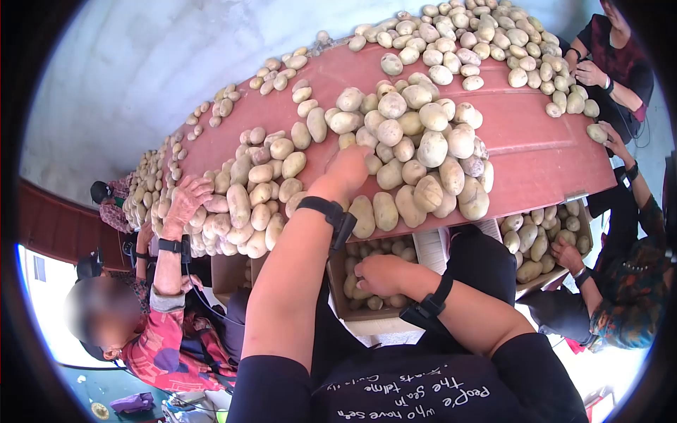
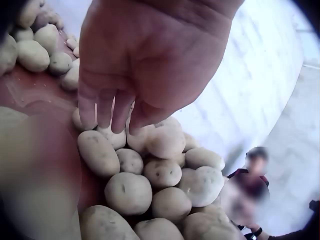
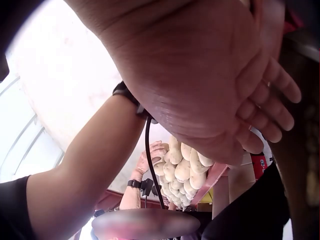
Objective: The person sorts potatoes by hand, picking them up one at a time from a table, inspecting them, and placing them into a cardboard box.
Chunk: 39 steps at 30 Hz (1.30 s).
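Observation:
My left hand (image 1: 347,169) reaches over the red board (image 1: 328,151) to the edge of a heap of potatoes (image 1: 391,132). In the left wrist view, the fingers of that hand (image 2: 150,60) point down and their tips touch potatoes (image 2: 128,193). My right hand (image 1: 381,275) is low over a cardboard box (image 1: 340,292) of potatoes below the board's edge. The right wrist view shows this hand (image 3: 200,85) with loosely bent fingers and no potato visible in them; what lies under its fingertips is hidden.
Another person's hand (image 1: 189,201) rests on potatoes at the left. At the right, someone's hand (image 1: 566,255) is in a second potato box (image 1: 529,282), and another hand (image 1: 613,139) holds a potato (image 1: 596,133). Small potatoes line the board's far edge.

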Each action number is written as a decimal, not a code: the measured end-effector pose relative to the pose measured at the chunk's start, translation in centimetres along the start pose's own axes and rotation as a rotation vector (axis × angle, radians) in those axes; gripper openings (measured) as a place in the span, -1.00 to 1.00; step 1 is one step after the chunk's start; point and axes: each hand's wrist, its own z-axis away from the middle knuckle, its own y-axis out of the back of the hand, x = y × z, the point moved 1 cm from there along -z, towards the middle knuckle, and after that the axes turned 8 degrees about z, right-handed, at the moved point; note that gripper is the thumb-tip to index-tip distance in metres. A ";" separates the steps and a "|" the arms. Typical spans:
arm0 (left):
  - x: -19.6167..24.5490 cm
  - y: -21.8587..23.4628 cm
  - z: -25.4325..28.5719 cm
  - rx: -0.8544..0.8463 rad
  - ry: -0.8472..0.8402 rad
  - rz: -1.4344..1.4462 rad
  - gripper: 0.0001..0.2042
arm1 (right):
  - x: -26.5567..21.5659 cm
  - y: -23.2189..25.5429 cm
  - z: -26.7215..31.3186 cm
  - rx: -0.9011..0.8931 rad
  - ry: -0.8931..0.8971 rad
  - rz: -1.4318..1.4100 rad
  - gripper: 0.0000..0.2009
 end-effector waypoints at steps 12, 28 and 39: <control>1.7 0.7 0.7 -0.071 0.197 -0.224 -0.52 | -0.3 -0.6 -0.1 -0.081 -0.036 0.067 -0.69; -1.3 4.2 18.7 -0.141 -0.007 1.831 -0.44 | -0.1 1.2 -1.4 0.347 0.210 -0.717 -0.74; 1.1 -0.1 22.6 0.144 0.150 1.724 -0.51 | -0.5 2.7 -0.6 0.133 0.291 -1.256 -0.34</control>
